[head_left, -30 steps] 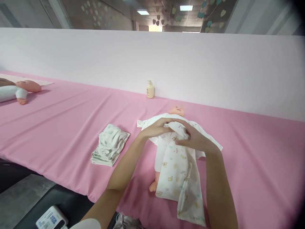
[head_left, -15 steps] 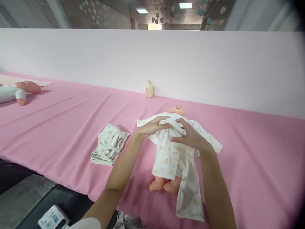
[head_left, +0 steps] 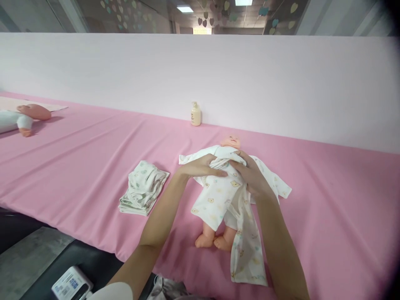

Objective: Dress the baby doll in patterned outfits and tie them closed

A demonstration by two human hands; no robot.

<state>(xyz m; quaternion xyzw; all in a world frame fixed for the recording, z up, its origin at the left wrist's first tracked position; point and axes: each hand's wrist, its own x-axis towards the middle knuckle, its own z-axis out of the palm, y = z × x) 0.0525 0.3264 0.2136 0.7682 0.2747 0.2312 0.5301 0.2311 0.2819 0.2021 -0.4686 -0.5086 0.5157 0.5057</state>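
Observation:
A baby doll lies on its back on the pink sheet, head toward the wall and bare feet toward me. White printed baby clothes cover its body, both sleeves spread out sideways. One long panel of the cloth hangs down past the doll's feet on the right. My left hand is at the doll's chest, its thumb lying over the cloth and its other fingers partly under a fold. Opposite it, my right hand grips the bunched fabric at the chest, fingertips partly hidden in the folds.
Folded printed cloths are stacked left of the doll. A cream pump bottle stands against the white wall. Another doll lies at the far left of the pink sheet. A white box-shaped device sits below the table edge.
Both hands have closed in on the cloth at the chest. The front panel's lower edge has swung left and up, showing more of the doll's legs.

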